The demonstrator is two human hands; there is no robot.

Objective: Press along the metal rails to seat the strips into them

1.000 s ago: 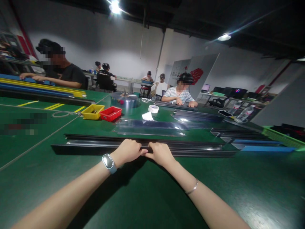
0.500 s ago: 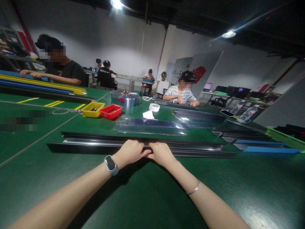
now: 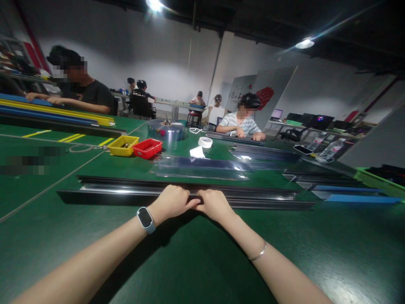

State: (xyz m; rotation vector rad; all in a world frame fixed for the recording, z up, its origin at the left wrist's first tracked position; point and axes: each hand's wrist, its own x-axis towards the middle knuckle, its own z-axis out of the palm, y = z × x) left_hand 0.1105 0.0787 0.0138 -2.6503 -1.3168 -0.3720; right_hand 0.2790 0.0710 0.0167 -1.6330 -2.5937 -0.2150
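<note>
A long black profile [image 3: 107, 196] lies crosswise on the green table [image 3: 202, 261], with a shiny channel along its inside. My left hand [image 3: 173, 202], with a grey-banded watch at the wrist, grips the profile near its middle. Right beside it, my right hand [image 3: 215, 203] is closed on the same profile, a thin bracelet on that arm. The two thumbs meet at the profile's near edge. The fingertips of both hands are hidden behind it. Clear plastic strips [image 3: 202, 168] lie just beyond the profile.
Past the strips are a yellow bin [image 3: 123, 146], a red bin [image 3: 147, 148], a tape roll [image 3: 205, 142] and a round clear reel [image 3: 167, 130]. Blue and black profiles [image 3: 354, 193] lie at the right. Two people work across the table, others farther back.
The left end of the black profile has shifted slightly to the left, and my left wrist with it. Both hands keep their grip.
</note>
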